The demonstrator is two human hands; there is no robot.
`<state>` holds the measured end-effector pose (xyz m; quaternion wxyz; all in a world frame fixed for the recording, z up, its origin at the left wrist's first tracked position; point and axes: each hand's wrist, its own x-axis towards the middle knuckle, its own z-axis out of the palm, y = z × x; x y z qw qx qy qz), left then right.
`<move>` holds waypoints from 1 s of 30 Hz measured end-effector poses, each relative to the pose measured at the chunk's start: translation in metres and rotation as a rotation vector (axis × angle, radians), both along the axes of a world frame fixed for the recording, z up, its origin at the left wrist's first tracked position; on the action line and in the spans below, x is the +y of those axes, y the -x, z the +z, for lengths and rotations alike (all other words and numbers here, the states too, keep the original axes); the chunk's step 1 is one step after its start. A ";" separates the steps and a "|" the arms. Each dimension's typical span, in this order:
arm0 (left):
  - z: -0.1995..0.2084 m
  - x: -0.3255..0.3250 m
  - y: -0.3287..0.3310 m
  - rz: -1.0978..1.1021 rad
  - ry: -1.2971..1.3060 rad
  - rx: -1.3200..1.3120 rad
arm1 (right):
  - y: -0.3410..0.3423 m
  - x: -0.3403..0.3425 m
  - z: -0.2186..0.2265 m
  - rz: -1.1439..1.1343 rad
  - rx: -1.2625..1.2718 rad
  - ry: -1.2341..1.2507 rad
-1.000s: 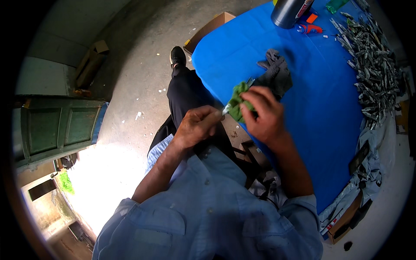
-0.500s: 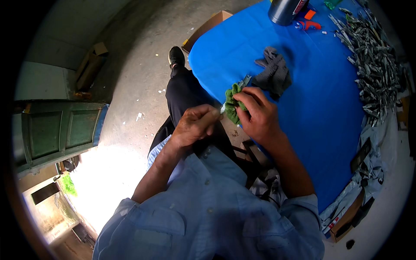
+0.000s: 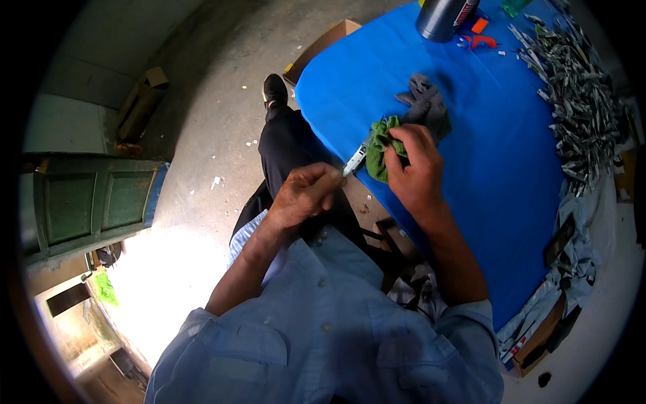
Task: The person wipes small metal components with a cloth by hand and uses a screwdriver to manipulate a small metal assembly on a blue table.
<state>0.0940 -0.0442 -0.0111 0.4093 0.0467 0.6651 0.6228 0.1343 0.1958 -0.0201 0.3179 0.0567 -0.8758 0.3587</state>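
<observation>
Between its thumb and fingertips, my left hand (image 3: 306,194) pinches the lower end of a slim grey-white piece (image 3: 354,160) with dark marks; its exact kind I cannot make out. My right hand (image 3: 418,165) is closed on a crumpled green cloth (image 3: 379,149), which lies against the upper part of that piece and hides its far end. Both hands are above my lap, at the near left edge of the blue-covered table (image 3: 498,182). Just beyond the right hand, a dark grey knitted glove (image 3: 428,104) lies on the table.
A large heap of slim grey pieces (image 3: 582,101) lines the table's right side. At the far end stand a dark metal cylinder (image 3: 441,19) and a red-orange tool (image 3: 479,42). A cardboard box (image 3: 319,47) sits on the floor beside the table. A phone-like dark object (image 3: 558,242) lies at right.
My right hand and the green cloth have moved up and to the right, along the slim piece, so more of it shows. The left hand has stayed in place.
</observation>
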 end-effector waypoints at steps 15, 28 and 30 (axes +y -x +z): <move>-0.004 0.011 -0.014 0.117 0.141 0.490 | -0.016 -0.024 0.011 0.252 -0.057 -0.095; -0.009 0.011 -0.016 0.109 0.164 0.527 | -0.012 -0.028 0.004 0.208 -0.089 -0.003; -0.004 0.013 -0.016 0.112 0.176 0.502 | -0.009 -0.025 0.003 0.156 -0.076 -0.021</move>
